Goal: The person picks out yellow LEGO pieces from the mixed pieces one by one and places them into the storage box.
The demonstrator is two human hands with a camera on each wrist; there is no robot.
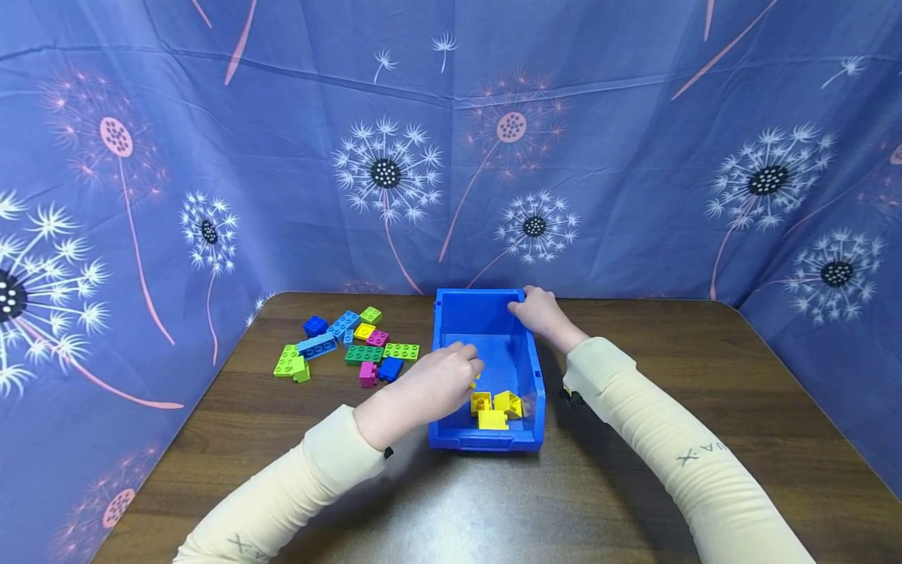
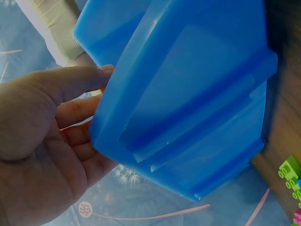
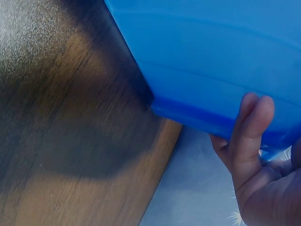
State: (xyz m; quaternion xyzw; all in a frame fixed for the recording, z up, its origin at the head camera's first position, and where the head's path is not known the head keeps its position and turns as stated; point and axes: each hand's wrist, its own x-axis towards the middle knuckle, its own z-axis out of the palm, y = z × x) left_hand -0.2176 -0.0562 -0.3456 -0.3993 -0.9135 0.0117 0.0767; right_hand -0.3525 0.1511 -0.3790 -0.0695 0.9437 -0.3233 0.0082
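A blue plastic bin (image 1: 488, 313) stands on the table, with several yellow toy bricks (image 1: 492, 421) lying near its front end. My left hand (image 1: 438, 381) is over the bin's left side, its fingertips inside. It pinches a yellow brick, mostly hidden by the fingers; only a sliver shows under them and beside the thumb in the left wrist view. My right hand (image 1: 541, 312) grips the rim at the bin's far right corner. In the right wrist view, fingers (image 3: 254, 127) lie against the bin's outer wall (image 3: 202, 56).
Left of the bin, loose bricks lie spread on the wooden table (image 1: 232, 439): a green brick (image 1: 363, 355), a light blue brick (image 1: 317, 345), a magenta brick (image 1: 369, 374) and several others. A blue patterned cloth (image 1: 620, 157) hangs behind the table and at its sides.
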